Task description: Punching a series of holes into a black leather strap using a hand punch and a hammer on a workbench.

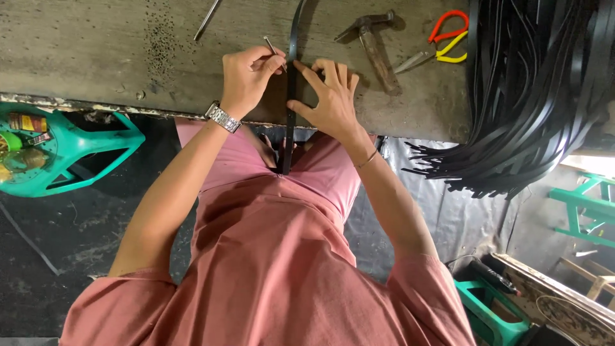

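a: head view, only one. left hand (246, 77) pinched shut on a thin metal punch (274, 49), tip angled onto the black strap (292, 83). metal watch (223, 118) on that wrist.

b: right hand?

a: right hand (328, 96) open, fingers spread, pressing flat on the strap and the worktop (96, 45) just beside it. holding it down, not gripping.

b: where's the strap exactly?

a: runs straight across the worktop from the far edge, between both hands, over the near edge and down to the lap.

b: risks?

a: my guess: the punch tip sits close to the right index finger, so a slip could catch it. strap could also skew if the flat hand lets up, since most of it hangs free off the edge. punch is held at a slant, so it might skid on the smooth surface.

b: strap look?

a: narrow, long, black, slightly glossy, even width, looks flexible. can't tell if it has holes.

b: rest?

a: hammer (375, 41) near the right hand, untouched. red and yellow handled tool (448, 38) further off. big bundle of black straps (532, 96) at the right, draping off the edge. teal stool (70, 150) at left below.
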